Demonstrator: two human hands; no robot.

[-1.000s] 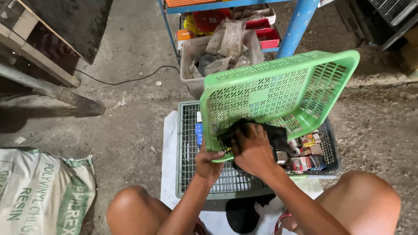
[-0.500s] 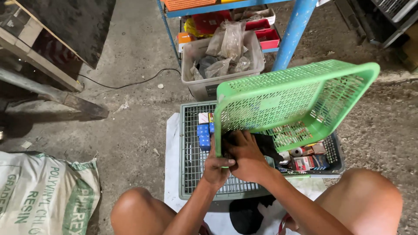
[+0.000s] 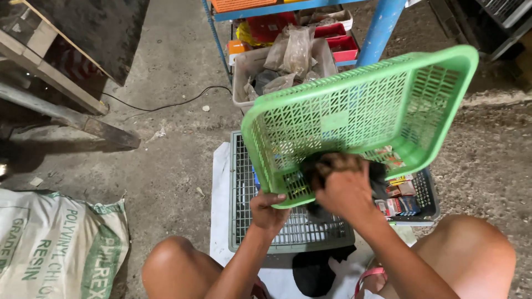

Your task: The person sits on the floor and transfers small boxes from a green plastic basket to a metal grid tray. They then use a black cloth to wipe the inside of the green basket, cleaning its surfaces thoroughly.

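Currently left hand (image 3: 270,209) grips near rim of green perforated plastic basket (image 3: 360,116), thumb on top, fingers wrapped under edge; basket tilted up, open side toward camera, raised over grey slotted crate (image 3: 244,221) on white sheet (image 3: 220,221). Right hand (image 3: 346,191) inside basket, pressing dark cloth (image 3: 327,165) against mesh bottom, clenched on cloth. Small coloured boxes (image 3: 396,204) at crate's right end. Grey bin of plastic-wrapped parts (image 3: 291,58) behind, blue shelf leg (image 3: 379,30), woven sack (image 3: 55,249) at left
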